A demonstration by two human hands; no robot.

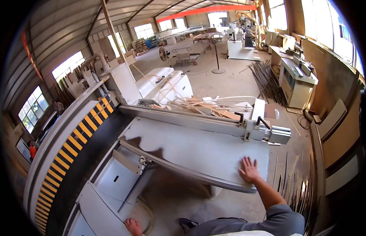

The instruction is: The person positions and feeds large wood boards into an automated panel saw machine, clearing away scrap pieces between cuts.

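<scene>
My right hand (250,170) lies flat, fingers spread, on the right end of a pale grey sliding table (191,141) of a large panel saw. Nothing is in it. Dark worn patches mark the table's left part. Along the far side runs a long metal fence (183,115), with a stop (253,128) and black clamp levers at its right end. Low at the bottom edge, my left hand (134,227) touches the edge of the saw's light grey body panel (106,204). Its fingers show only in part, slightly bent, with no object visible in them.
A black saw bed (86,137) with a yellow-and-black striped guard (73,144) runs along the left. Wood offcuts (214,106) pile up behind the fence. Thin strips (297,185) and leaning boards (344,141) stand at right. A fan (163,54) and other machines stand farther back.
</scene>
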